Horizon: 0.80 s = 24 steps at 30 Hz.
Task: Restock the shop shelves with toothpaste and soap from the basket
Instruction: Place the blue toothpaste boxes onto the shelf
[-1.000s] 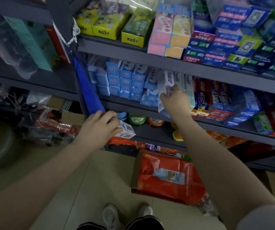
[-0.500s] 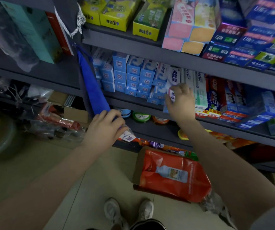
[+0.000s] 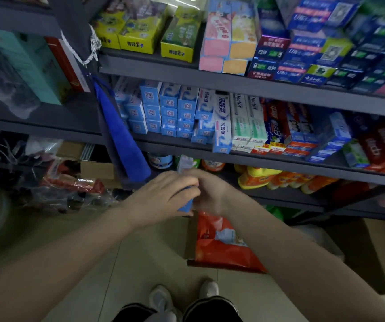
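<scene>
Head view, the only 1. Both hands are low now, in front of the bottom shelf, and they touch each other. The left hand (image 3: pixel 163 196) is wrapped round a small blue box (image 3: pixel 186 205); a blue corner sticks out under its fingers and a pale end shows above them. The right hand (image 3: pixel 210 194) is pressed up next to it. Looks like it's grabbing the same box, but I can't tell if its fingers are closed on it, the picture is too blurry.

What changed: 1 s ago the right hand was up at the middle shelf (image 3: pixel 268 159), pushing a tall white and blue toothpaste box (image 3: pixel 221 126) into the row, and the left hand waited lower down w/ the small box. Now that tall box stands alone on the shelf, at the front edge, next to the white and green boxes. The right hand has come back down to meet the left.

So 1 box looks put away, and I think the next 1 is being passed from hand to hand. It prob goes w/ the stack of small blue boxes (image 3: pixel 170 108) on the same shelf, left of the tall 1.

No basket in view. A red bag (image 3: pixel 224 247) lies on the floor by the feet.
</scene>
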Each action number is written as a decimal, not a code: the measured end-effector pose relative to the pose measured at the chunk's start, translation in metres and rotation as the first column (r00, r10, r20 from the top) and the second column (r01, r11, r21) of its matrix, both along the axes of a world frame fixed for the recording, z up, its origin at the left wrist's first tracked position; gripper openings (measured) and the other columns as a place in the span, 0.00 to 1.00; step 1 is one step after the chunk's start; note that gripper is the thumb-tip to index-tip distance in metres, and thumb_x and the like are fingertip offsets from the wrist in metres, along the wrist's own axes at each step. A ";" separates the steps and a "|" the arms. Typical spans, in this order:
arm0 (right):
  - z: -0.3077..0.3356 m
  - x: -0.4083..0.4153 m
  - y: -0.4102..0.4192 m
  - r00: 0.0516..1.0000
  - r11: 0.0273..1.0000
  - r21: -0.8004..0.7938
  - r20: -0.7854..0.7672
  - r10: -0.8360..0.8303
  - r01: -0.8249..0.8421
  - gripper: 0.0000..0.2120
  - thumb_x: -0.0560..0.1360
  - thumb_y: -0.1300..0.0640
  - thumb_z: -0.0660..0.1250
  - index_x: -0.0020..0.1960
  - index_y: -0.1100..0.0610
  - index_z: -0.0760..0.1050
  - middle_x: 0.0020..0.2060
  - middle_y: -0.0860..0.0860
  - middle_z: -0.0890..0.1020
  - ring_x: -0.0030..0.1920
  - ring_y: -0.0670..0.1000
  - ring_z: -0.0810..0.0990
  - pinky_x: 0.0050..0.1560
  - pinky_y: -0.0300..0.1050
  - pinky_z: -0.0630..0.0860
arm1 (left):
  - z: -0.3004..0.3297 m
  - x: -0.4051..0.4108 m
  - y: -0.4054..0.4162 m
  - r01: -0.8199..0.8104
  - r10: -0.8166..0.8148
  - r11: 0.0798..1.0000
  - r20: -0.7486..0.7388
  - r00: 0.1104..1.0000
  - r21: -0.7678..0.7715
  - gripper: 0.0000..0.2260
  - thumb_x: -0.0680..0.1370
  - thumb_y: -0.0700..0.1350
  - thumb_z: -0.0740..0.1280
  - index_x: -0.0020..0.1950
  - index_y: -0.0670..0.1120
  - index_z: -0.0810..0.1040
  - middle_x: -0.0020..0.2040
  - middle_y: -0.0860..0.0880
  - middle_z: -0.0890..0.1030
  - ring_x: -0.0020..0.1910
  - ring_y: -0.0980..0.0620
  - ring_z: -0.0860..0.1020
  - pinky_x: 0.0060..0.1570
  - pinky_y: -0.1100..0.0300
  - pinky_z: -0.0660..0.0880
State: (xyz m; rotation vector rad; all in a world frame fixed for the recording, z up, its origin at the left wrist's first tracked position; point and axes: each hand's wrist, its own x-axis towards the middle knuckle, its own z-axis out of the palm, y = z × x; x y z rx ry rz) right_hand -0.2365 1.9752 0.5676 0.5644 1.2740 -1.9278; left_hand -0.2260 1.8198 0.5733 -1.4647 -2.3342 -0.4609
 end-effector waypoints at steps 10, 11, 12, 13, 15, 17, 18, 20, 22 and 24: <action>0.059 0.004 0.060 0.843 0.624 0.676 -0.535 0.051 0.391 0.22 0.76 0.49 0.64 0.67 0.52 0.65 0.47 0.47 0.74 0.34 0.49 0.75 0.36 0.42 0.77 | -0.012 -0.027 0.004 -0.376 0.353 0.926 0.447 0.822 -0.039 0.10 0.78 0.48 0.59 0.53 0.44 0.74 0.56 0.50 0.71 0.44 0.48 0.78 0.41 0.48 0.78; 0.060 -0.010 0.065 0.832 0.580 0.707 -0.548 0.089 0.404 0.22 0.76 0.49 0.64 0.67 0.53 0.66 0.45 0.46 0.73 0.33 0.48 0.75 0.35 0.41 0.76 | -0.013 -0.035 0.010 -0.419 0.379 0.907 0.506 0.774 -0.040 0.07 0.78 0.45 0.60 0.51 0.43 0.74 0.53 0.49 0.71 0.43 0.49 0.77 0.42 0.47 0.77; 0.060 -0.026 0.070 0.826 0.523 0.749 -0.547 0.140 0.407 0.22 0.76 0.50 0.63 0.67 0.54 0.66 0.43 0.47 0.73 0.39 0.49 0.78 0.37 0.43 0.77 | -0.014 -0.045 0.017 -0.455 0.396 0.890 0.553 0.733 -0.032 0.05 0.77 0.43 0.61 0.49 0.43 0.74 0.51 0.49 0.72 0.43 0.49 0.76 0.45 0.48 0.77; 0.058 -0.043 0.073 0.821 0.445 0.803 -0.527 0.218 0.397 0.22 0.76 0.50 0.63 0.67 0.56 0.66 0.42 0.49 0.75 0.40 0.50 0.78 0.39 0.46 0.76 | -0.015 -0.055 0.024 -0.497 0.410 0.868 0.588 0.697 -0.016 0.05 0.77 0.42 0.62 0.50 0.42 0.74 0.50 0.48 0.72 0.44 0.50 0.76 0.47 0.48 0.76; 0.043 -0.072 0.077 0.816 0.246 0.906 -0.420 0.397 0.346 0.24 0.75 0.50 0.63 0.68 0.57 0.65 0.46 0.55 0.78 0.46 0.58 0.79 0.40 0.46 0.73 | -0.019 -0.073 0.036 -0.598 0.429 0.800 0.652 0.625 0.047 0.07 0.77 0.40 0.62 0.52 0.40 0.75 0.50 0.44 0.74 0.44 0.49 0.76 0.50 0.52 0.75; 0.022 -0.092 0.077 0.810 0.063 0.956 -0.277 0.517 0.287 0.27 0.75 0.49 0.63 0.70 0.57 0.62 0.57 0.60 0.74 0.54 0.61 0.76 0.44 0.46 0.70 | -0.026 -0.086 0.045 -0.658 0.428 0.744 0.677 0.599 0.112 0.08 0.77 0.39 0.62 0.54 0.38 0.75 0.51 0.41 0.76 0.45 0.47 0.76 0.49 0.55 0.73; 0.012 -0.098 0.077 0.797 0.010 0.963 -0.228 0.559 0.268 0.27 0.75 0.48 0.62 0.70 0.57 0.60 0.61 0.60 0.71 0.57 0.62 0.75 0.45 0.47 0.70 | -0.029 -0.091 0.048 -0.673 0.430 0.727 0.674 0.600 0.136 0.08 0.77 0.38 0.62 0.55 0.38 0.75 0.51 0.41 0.77 0.46 0.46 0.77 0.49 0.55 0.73; 0.003 -0.106 0.075 0.773 -0.003 0.961 -0.220 0.595 0.275 0.26 0.77 0.46 0.58 0.71 0.57 0.59 0.64 0.60 0.67 0.58 0.62 0.74 0.45 0.48 0.70 | -0.036 -0.099 0.052 -0.690 0.437 0.707 0.669 0.601 0.158 0.10 0.77 0.38 0.62 0.57 0.38 0.74 0.53 0.41 0.77 0.47 0.45 0.77 0.50 0.54 0.74; 0.000 -0.105 0.079 0.760 0.143 0.930 -0.361 0.541 0.340 0.25 0.79 0.45 0.55 0.71 0.57 0.60 0.66 0.60 0.65 0.58 0.62 0.75 0.49 0.50 0.73 | -0.043 -0.106 0.058 -0.690 0.435 0.708 0.674 0.596 0.153 0.13 0.78 0.39 0.62 0.62 0.39 0.72 0.55 0.41 0.77 0.49 0.45 0.77 0.52 0.54 0.74; -0.006 -0.086 0.090 0.681 0.302 0.819 -0.574 0.454 0.488 0.22 0.80 0.48 0.54 0.70 0.57 0.64 0.67 0.59 0.66 0.58 0.59 0.75 0.52 0.48 0.74 | -0.049 -0.112 0.065 -0.676 0.425 0.725 0.687 0.590 0.133 0.18 0.78 0.39 0.60 0.68 0.41 0.66 0.62 0.41 0.74 0.56 0.45 0.75 0.56 0.56 0.71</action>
